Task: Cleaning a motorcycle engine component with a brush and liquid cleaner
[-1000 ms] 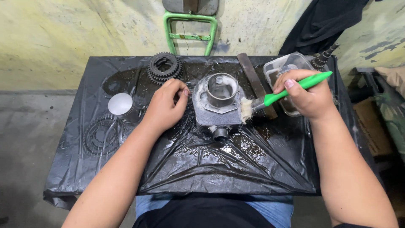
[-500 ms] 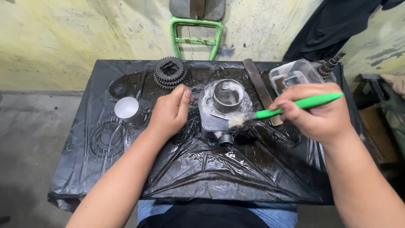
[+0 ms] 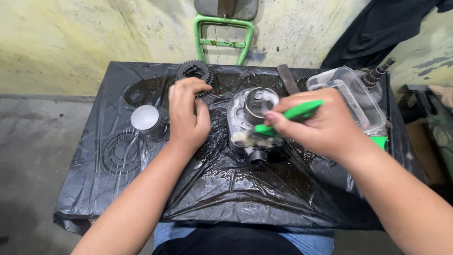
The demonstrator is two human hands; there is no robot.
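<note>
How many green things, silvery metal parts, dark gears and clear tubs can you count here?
Green things: 2, the brush held in the right hand and the chair frame.
Silvery metal parts: 2, the engine cylinder and the piston.
Dark gears: 1, the gear cluster by the left hand.
Clear tubs: 1, the plastic container.
Total: 6.

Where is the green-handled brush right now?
Head view, right of centre: the green-handled brush is in the right hand, bristles against the metal cylinder.
</note>
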